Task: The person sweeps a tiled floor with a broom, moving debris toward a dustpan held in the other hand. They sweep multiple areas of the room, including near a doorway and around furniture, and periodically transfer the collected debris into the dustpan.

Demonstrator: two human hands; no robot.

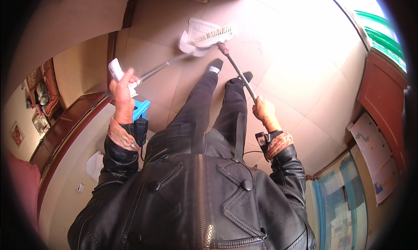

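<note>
Right now my left hand (pixel 123 89) grips the dustpan (pixel 194 40) handle, my right hand (pixel 263 110) clenches the broom (pixel 213 35) stick on the floor (pixel 296 76).

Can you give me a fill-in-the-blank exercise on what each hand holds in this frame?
1. The left hand grips the white handle of the long-handled ____.
2. The right hand grips the metal handle of the ____.
3. The broom bristles rest at the mouth of the white dustpan, on the tiled ____.
4. Both black shoes stand just ____ the dustpan.

Missing words: dustpan; broom; floor; behind
</note>
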